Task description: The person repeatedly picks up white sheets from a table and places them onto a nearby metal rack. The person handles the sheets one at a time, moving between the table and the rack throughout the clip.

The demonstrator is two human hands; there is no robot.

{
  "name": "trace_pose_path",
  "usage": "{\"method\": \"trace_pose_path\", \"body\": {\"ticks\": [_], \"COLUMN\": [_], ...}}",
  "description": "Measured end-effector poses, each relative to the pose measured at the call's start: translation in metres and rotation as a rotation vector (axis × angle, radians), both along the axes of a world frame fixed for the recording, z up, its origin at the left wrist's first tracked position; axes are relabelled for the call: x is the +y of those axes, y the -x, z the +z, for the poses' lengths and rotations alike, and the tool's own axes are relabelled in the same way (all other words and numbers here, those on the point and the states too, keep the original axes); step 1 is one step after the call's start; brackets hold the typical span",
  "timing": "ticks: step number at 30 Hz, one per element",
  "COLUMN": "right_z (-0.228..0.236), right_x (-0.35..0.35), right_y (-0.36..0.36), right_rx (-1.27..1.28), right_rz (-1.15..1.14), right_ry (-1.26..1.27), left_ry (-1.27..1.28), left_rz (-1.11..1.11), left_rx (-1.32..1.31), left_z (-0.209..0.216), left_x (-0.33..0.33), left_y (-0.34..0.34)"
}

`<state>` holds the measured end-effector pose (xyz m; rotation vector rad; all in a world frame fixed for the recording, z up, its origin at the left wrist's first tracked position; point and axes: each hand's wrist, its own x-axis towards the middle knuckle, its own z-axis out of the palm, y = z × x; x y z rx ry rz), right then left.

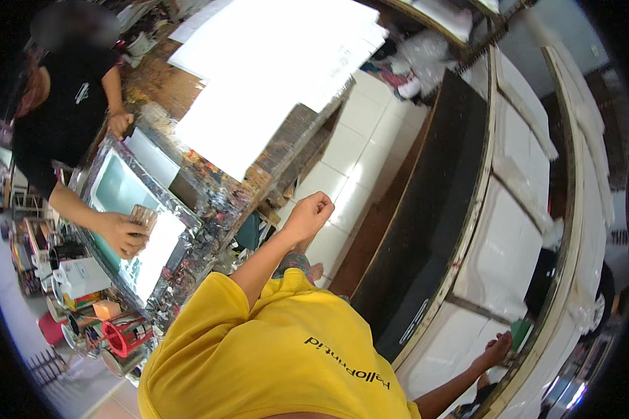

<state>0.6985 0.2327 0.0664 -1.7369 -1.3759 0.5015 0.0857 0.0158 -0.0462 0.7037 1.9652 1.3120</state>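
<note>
My left hand (pixel 310 217) is raised in front of my yellow shirt, its fingers curled in and nothing visible in them. It hangs over the gap between the paint-stained table (pixel 210 174) and the dark board (pixel 426 188). Out at the lower right, my right hand (pixel 494 350) reaches to the rack with its fingers bent. A small green piece (pixel 518 334) shows right at those fingertips; whether they grip it is too small to tell. White sheets (pixel 461 349) lie on the rack beside that arm.
Across the table a person in black presses a block-like squeegee (pixel 144 218) on a printing screen frame (pixel 189 215). A stack of white paper (pixel 258 77) overhangs the table's edge. Wooden rack rails (pixel 475 216) run along my right. Red stools (pixel 127 336) stand lower left.
</note>
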Motion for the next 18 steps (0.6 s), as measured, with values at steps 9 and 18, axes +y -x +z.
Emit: {"method": "trace_pose_path", "body": {"ticks": [9, 18], "right_z": [-0.021, -0.075], "right_x": [0.040, -0.031], "right_y": [0.306, 0.433], "right_rx": [0.375, 0.432], "right_rz": [0.602, 0.910], "right_ry": [0.117, 0.484], "left_ry": [-0.024, 0.020], "left_rz": [0.128, 0.236], "left_rx": [0.279, 0.344], "left_z": [0.038, 0.015], "left_x": [-0.010, -0.026], "left_y": [0.073, 0.088]}}
